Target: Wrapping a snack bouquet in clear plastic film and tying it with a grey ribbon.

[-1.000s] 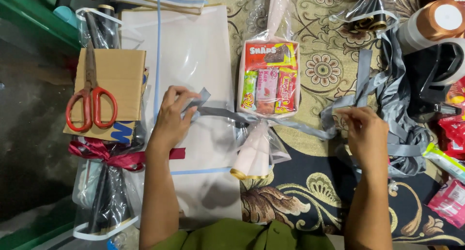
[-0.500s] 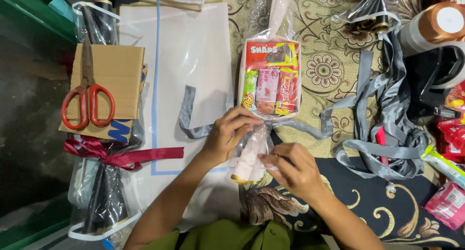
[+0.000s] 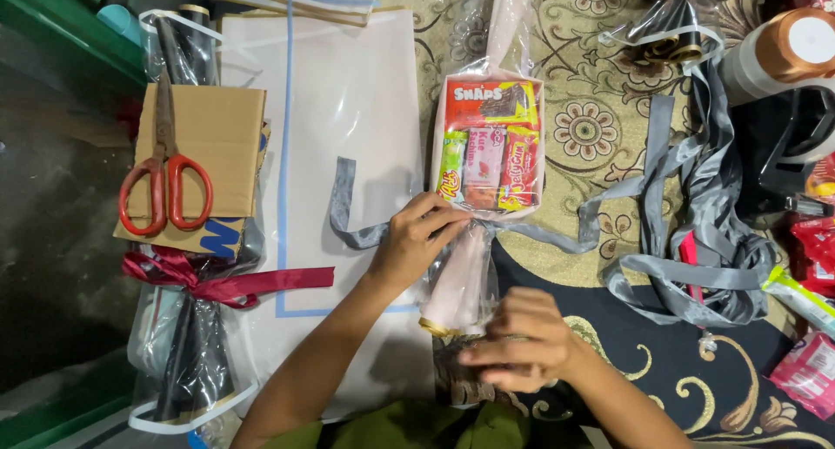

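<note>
At centre, a cellophane-wrapped pink snack bouquet [image 3: 487, 166] lies on patterned cloth. The left hand [image 3: 416, 240] pinches grey satin ribbon [image 3: 557, 232] crossing its neck; the right hand [image 3: 522, 340], at 6 o'clock, curls loosely around the stem. The ribbon may slip if that pinch loosens.

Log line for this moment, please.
left hand: pinching grey ribbon at snack bouquet neck | right hand: at bouquet base | scissors: on cardboard

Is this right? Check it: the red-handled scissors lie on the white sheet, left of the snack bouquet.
Not quite. In the head view the red-handled scissors lie on a piece of brown cardboard, not on the white sheet. They are indeed left of the snack bouquet.
</note>
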